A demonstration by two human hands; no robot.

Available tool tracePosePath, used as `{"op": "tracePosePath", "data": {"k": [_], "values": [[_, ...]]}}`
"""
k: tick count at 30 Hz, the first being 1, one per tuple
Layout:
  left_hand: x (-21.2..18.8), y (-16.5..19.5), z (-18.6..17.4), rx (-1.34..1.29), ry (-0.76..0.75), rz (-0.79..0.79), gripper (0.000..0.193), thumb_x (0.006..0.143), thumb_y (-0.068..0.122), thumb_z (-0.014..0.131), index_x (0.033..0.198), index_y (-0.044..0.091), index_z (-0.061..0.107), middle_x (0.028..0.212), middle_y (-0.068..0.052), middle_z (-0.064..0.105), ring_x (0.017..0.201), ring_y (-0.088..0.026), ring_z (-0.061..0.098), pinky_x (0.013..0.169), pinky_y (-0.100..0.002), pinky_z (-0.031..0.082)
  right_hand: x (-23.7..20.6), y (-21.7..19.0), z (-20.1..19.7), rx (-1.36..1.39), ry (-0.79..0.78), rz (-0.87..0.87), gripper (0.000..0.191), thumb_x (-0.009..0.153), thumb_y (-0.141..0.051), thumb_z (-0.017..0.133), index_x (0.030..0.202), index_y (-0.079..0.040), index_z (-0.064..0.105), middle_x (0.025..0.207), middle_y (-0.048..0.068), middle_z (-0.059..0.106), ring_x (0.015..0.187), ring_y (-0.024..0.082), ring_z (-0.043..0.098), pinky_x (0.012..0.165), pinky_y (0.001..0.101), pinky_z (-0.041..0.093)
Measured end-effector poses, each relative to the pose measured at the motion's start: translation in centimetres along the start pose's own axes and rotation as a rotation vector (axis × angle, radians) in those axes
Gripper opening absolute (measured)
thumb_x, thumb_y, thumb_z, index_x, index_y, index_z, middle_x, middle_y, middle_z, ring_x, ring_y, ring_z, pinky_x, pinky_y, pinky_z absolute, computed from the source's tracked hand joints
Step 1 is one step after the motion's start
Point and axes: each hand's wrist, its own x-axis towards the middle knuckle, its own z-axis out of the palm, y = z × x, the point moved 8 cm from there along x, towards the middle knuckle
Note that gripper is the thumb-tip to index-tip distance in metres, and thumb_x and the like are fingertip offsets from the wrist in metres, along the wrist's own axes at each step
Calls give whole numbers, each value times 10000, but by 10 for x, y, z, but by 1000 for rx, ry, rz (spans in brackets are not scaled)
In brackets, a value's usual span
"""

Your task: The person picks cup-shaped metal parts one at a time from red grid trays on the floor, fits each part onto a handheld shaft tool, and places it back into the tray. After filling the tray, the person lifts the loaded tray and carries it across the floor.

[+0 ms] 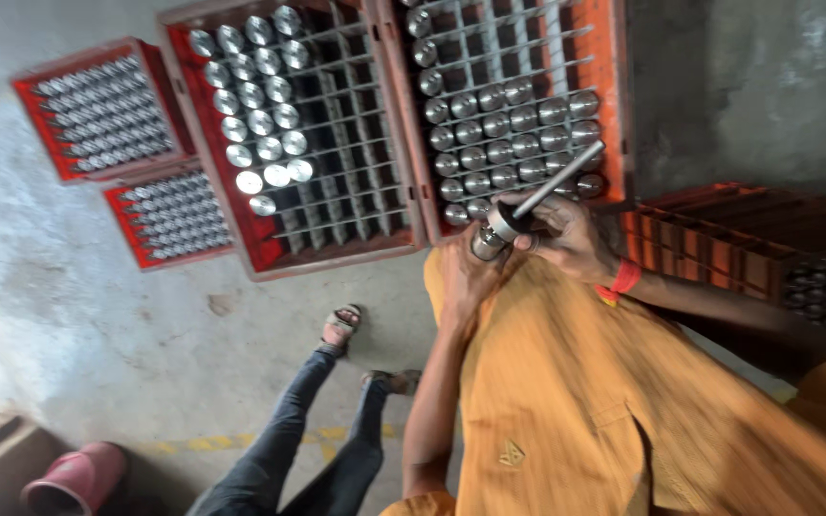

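Two red crates (403,124) of steel cylinders (499,124) lie on the floor (97,315) at 12 o'clock. At centre, the left hand (466,277) has its fingers clenched round a cylinder (491,234). The right hand (571,234), at 3 o'clock of it, grips a rod (556,180) seated in that cylinder.

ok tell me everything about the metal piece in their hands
The metal piece is a short, shiny steel-looking cylinder, blurred by motion. The left hand grips it from below; the right hand holds a slim metal rod angled into its top. It sits just in front of the red crate of similar cylinders.
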Motion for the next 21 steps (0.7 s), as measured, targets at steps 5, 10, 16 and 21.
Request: {"op": "tracePosePath", "data": {"k": [5, 10, 16, 21], "values": [[11, 8, 39, -4, -329, 80, 439, 721, 298, 866, 1039, 38, 710, 873, -147, 769, 767, -268, 762, 708, -397, 582, -14, -8, -20, -348, -140, -170, 570, 869, -179, 790, 1391, -54, 598, 1412, 95, 652, 1265, 188, 647, 1095, 365, 544], [17, 7, 66, -120, -462, 163, 492, 769, 295, 854, 1157, 29, 707, 937, -153, 775, 824, -260, 758, 756, -397, 592, -16, 8, -53, -94, -208, -129, 549, 883, -164, 788, 1397, -75, 618, 1332, 59, 704, 1234, 185, 688, 1127, 368, 566], [96, -6, 75, 310, -213, 66, 644, 897, 418, 804, 1412, 103, 580, 1007, -243, 720, 877, -404, 720, 747, -473, 554, -23, 43, -145, 232, 541, -76, 413, 1008, -36, 724, 1402, 1, 607, 1158, -7, 686, 1007, 68, 607, 910, 229, 508], [161, 35, 107, 489, 23, 564, 617, 922, 164, 666, 1509, 163, 477, 1369, -210, 604, 1083, -422, 667, 742, -464, 595, -38, 46, -171, 190, 671, -113, 378, 1009, -9, 683, 1377, 31, 605, 1113, -15, 668, 989, 45, 592, 917, 207, 486]]}}
